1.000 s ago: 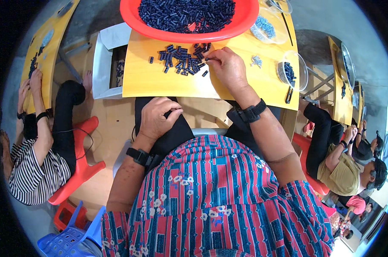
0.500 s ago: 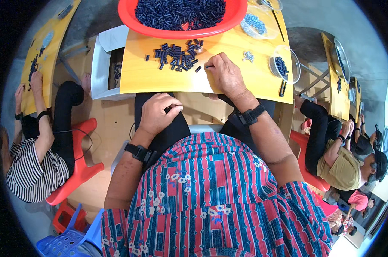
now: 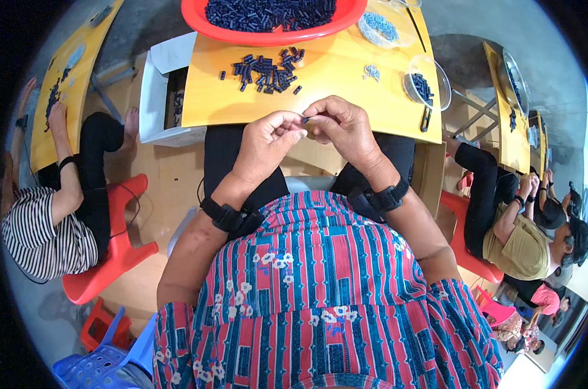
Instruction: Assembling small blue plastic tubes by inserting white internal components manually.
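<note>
My left hand [image 3: 268,144] and my right hand [image 3: 343,129] meet at the fingertips, just off the near edge of the yellow table [image 3: 223,107]. A small dark block [image 3: 305,120] shows at my right thumb and finger, pinched there. My left thumb and forefinger are closed against it; whether they hold a second small part is too small to make out. Beyond my hands lies a loose pile of small black blocks [image 3: 265,72]. A small heap of tiny pale parts [image 3: 372,72] is on the table to the right.
A red basin [image 3: 193,23] full of black pieces stands at the far side. Right of it are a clear tub [image 3: 404,40] of pale-blue parts and a clear bowl [image 3: 446,97] with black pieces. An open white box [image 3: 152,107] stands at left. Other people work at tables on both sides.
My right hand has drawn back from the table with the small dark block. My left hand has risen from my lap to meet it at the fingertips.
</note>
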The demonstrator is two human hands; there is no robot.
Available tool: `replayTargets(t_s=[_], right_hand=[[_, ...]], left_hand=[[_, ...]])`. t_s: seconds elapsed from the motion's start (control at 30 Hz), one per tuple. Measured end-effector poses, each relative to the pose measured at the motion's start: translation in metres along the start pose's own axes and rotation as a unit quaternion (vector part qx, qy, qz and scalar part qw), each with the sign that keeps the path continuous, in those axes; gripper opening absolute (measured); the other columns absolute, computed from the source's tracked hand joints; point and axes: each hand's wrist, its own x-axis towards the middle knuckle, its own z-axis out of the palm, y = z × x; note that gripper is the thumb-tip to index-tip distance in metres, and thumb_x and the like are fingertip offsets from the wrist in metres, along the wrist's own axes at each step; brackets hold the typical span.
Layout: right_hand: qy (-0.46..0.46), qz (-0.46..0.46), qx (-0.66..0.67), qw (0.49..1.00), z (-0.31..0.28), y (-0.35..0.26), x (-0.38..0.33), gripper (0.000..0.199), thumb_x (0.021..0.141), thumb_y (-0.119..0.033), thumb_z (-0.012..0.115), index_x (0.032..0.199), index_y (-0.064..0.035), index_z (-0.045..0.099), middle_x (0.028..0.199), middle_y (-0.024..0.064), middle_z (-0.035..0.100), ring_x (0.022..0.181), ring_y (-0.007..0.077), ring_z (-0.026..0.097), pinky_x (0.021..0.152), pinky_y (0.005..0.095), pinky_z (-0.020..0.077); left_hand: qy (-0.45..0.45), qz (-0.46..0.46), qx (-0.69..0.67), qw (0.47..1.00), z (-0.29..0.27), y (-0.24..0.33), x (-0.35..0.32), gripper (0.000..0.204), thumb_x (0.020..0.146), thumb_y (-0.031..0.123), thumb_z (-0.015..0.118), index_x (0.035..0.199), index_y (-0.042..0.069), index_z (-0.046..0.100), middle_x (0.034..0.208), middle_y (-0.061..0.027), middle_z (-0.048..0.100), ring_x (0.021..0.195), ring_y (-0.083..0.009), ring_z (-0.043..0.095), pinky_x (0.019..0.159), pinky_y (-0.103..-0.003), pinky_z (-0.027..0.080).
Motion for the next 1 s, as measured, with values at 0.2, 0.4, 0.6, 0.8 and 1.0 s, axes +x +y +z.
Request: replayTargets(t_s=[0.2, 0.4, 0.6, 0.8, 1.0], right_hand=[[-0.014, -0.095, -0.014, 0.995, 0.008, -0.004, -0.007, 0.011, 0.082, 0.005, 0.061, 0.089, 0.0000, 0.068, 0.080, 0.0048, 0.058, 0.067, 0.0094, 0.059, 0.061, 0.0222, 0.0492], [-0.018, -0.139, -0.074, 0.987, 0.009, -0.002, -0.011, 0.015, 0.081, 0.006, 0.062, 0.092, -0.0024, 0.069, 0.082, 0.0072, 0.059, 0.068, 0.0114, 0.061, 0.061, 0.0227, 0.0512], [-0.008, -0.068, 0.068, 0.995, 0.013, -0.004, -0.014, 0.017, 0.081, 0.008, 0.061, 0.096, 0.0018, 0.067, 0.086, 0.0062, 0.059, 0.073, 0.0120, 0.063, 0.067, 0.0228, 0.0530], [-0.033, -0.080, 0.042, 0.995, 0.011, -0.001, -0.014, 0.016, 0.081, 0.007, 0.062, 0.096, 0.0034, 0.066, 0.087, 0.0054, 0.058, 0.074, 0.0117, 0.063, 0.068, 0.0228, 0.0529], [-0.038, -0.089, 0.019, 0.995, 0.009, -0.005, -0.010, 0.014, 0.081, 0.006, 0.063, 0.094, 0.0020, 0.067, 0.084, 0.0056, 0.057, 0.072, 0.0116, 0.063, 0.066, 0.0229, 0.0527]], left_hand=[[-0.003, 0.020, 0.041, 0.999, -0.002, 0.000, -0.002, 0.006, 0.084, 0.004, 0.065, 0.088, -0.001, 0.063, 0.074, 0.0038, 0.058, 0.067, -0.0026, 0.049, 0.061, -0.019, 0.043], [-0.036, 0.015, 0.024, 0.999, -0.006, -0.005, -0.007, 0.013, 0.089, 0.011, 0.060, 0.093, -0.001, 0.063, 0.076, 0.0006, 0.061, 0.068, -0.0044, 0.052, 0.062, -0.020, 0.045], [-0.035, -0.001, -0.028, 0.999, -0.007, -0.006, -0.008, 0.017, 0.090, 0.014, 0.059, 0.095, -0.001, 0.065, 0.077, -0.0013, 0.063, 0.069, -0.0049, 0.053, 0.063, -0.021, 0.045], [-0.048, -0.009, -0.055, 0.997, -0.007, -0.005, -0.010, 0.017, 0.093, 0.015, 0.057, 0.096, -0.001, 0.063, 0.076, -0.0005, 0.060, 0.067, -0.0050, 0.052, 0.062, -0.020, 0.044], [-0.061, -0.023, -0.069, 0.995, -0.009, -0.009, -0.007, 0.017, 0.093, 0.014, 0.056, 0.097, -0.001, 0.062, 0.076, -0.0005, 0.059, 0.067, -0.0054, 0.052, 0.062, -0.020, 0.044]])
